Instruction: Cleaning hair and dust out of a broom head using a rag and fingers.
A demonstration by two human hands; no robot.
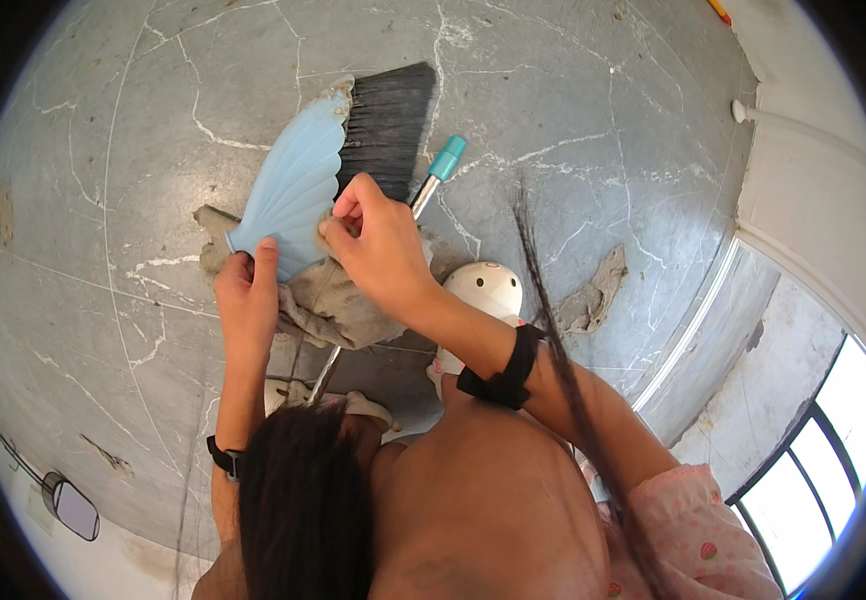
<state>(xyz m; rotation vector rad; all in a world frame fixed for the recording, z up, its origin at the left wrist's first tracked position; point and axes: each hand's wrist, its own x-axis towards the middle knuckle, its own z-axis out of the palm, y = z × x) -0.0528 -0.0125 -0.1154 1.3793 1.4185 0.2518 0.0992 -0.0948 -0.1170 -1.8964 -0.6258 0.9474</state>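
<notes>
A light blue shell-shaped broom head (290, 176) with dark bristles (388, 124) is held above the floor. My left hand (248, 289) grips it near its narrow socket end, thumb on top. My right hand (384, 251) is at the shell's lower edge, fingers pinched on a bit of grey-brown material that looks like part of the rag. The crumpled grey-brown rag (343, 300) hangs under the broom head and both hands. Behind it passes a metal pole (326, 375) with a teal end cap (448, 157). Clumps of dirt cling to the shell's far tip.
Pale clog-style shoes (484, 289) are on my feet, close to the pole. A grey scrap (594, 292) lies on the cracked grey floor (178, 150) to the right. At the far right are a white wall (808, 172) and a window (800, 480). Strands of hair cross the view.
</notes>
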